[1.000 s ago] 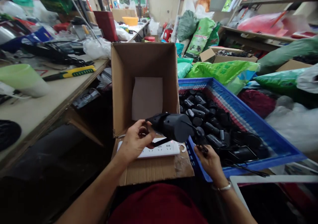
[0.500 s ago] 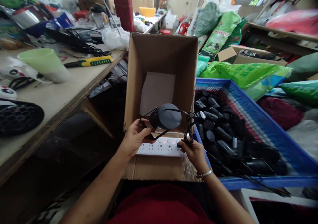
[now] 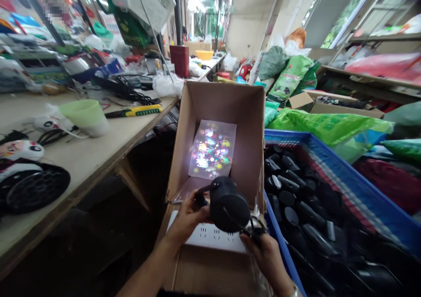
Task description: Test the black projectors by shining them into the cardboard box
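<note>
A black projector lamp (image 3: pixel 229 205) on a bracket is held in my left hand (image 3: pixel 188 218), fingers closed around its bracket side. Colourful light spots fall on a white paper sheet (image 3: pixel 213 150) at the back of an open cardboard box (image 3: pixel 250 130). My right hand (image 3: pixel 265 248) is closed on a bundled black cable (image 3: pixel 257 229) at the right end of the white power strip (image 3: pixel 205 235). The plug itself is hidden by my fingers and the lamp. The power strip lies on cardboard in front of the box, below the lamp.
On the right stands a blue crate (image 3: pixel 332 156) full of black lamps (image 3: pixel 305 213). At left, a workbench (image 3: pixel 131 134) carries a green cup (image 3: pixel 87 117), a yellow-handled tool (image 3: pixel 143 110) and a black honeycomb-faced part (image 3: pixel 36 185). Green bags (image 3: pixel 332 128) lie behind the crate.
The lamp has turned its front toward the inside of the box, and coloured light now shows on the paper. The camera view has tilted up.
</note>
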`<action>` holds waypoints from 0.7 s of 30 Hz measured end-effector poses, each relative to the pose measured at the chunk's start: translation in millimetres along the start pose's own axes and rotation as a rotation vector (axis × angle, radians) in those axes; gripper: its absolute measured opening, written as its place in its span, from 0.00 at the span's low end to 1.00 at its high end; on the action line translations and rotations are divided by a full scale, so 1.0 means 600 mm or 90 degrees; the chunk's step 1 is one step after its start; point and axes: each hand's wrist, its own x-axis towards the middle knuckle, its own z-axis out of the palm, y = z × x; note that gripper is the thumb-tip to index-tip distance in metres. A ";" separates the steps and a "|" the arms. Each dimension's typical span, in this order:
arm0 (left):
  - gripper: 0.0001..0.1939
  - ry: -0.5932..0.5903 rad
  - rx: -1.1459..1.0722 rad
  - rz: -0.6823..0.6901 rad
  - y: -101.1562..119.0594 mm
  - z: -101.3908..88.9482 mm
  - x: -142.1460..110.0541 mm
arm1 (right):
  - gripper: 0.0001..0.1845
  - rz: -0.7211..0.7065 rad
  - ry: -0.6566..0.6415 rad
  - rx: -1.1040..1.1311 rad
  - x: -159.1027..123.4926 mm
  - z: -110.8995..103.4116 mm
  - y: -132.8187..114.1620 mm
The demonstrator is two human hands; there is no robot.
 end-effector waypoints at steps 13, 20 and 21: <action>0.18 -0.041 0.036 -0.012 -0.003 0.002 0.001 | 0.09 -0.001 0.017 0.037 0.005 0.000 -0.006; 0.20 -0.032 0.038 -0.021 0.000 -0.001 0.003 | 0.11 0.008 0.025 0.082 0.010 0.006 -0.003; 0.20 -0.039 0.035 -0.018 0.001 -0.001 0.003 | 0.11 0.008 0.030 0.086 0.010 0.007 0.000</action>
